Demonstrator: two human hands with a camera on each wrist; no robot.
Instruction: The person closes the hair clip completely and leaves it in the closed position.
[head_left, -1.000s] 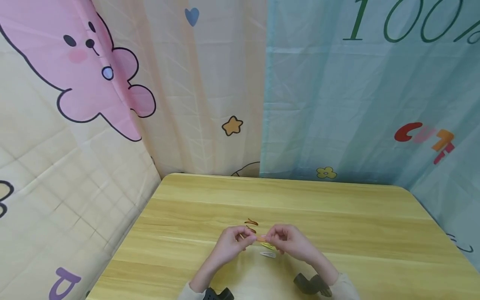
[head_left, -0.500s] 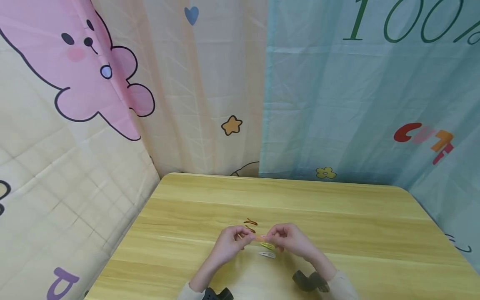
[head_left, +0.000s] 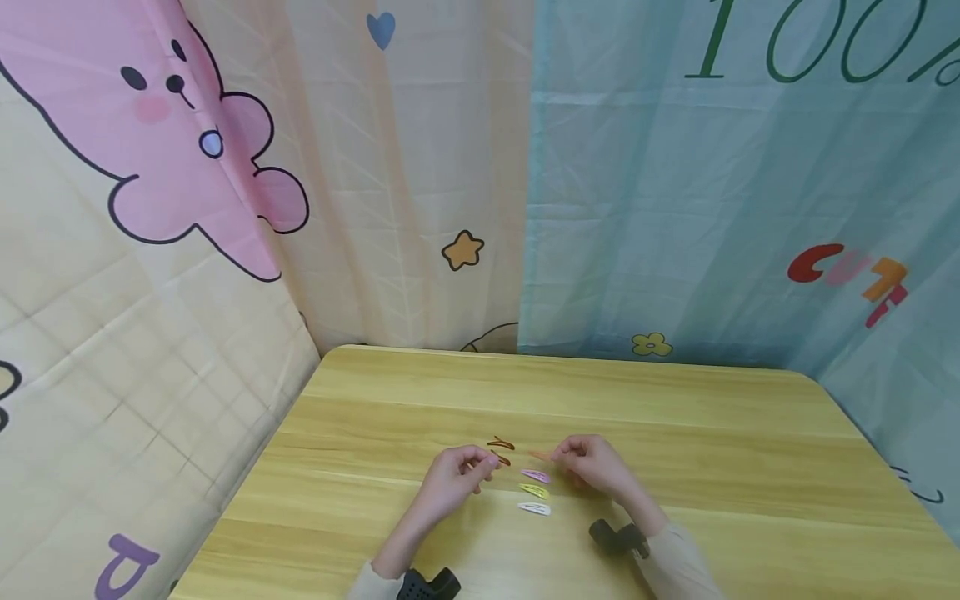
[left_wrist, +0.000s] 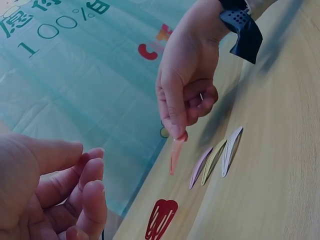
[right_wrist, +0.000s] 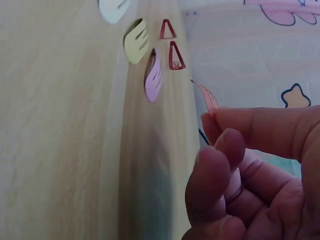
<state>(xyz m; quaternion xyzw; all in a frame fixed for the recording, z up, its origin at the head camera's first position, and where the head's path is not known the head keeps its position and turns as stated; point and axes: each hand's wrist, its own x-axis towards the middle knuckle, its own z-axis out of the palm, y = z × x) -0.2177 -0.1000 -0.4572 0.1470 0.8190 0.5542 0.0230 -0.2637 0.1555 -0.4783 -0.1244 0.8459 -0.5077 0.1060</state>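
Observation:
My right hand (head_left: 597, 467) pinches one end of an orange snap hair clip (left_wrist: 176, 155) between thumb and forefinger, with its narrow tip jutting free. In the right wrist view the clip (right_wrist: 209, 97) appears slightly bowed. My left hand (head_left: 450, 482) holds nothing; its fingers are loosely bent, thumb near the forefinger, beside the red-brown clips. On the table between the hands lie a pink clip (head_left: 535, 476), a yellow clip (head_left: 535, 491) and a white clip (head_left: 535, 508) in a column. Two red-brown clips (head_left: 501, 443) lie farther back to the left.
The wood-grain table (head_left: 675, 408) stretches around the clips. Behind it hang a beige curtain (head_left: 420, 167) and a blue curtain (head_left: 637, 167) with printed figures. A dark camera mount (head_left: 618, 537) sits at the right wrist, another (head_left: 429, 585) at the left.
Both hands were on the orange clip. The left has let go and shifted left; the right has moved right and away with the clip, uncovering the pink clip.

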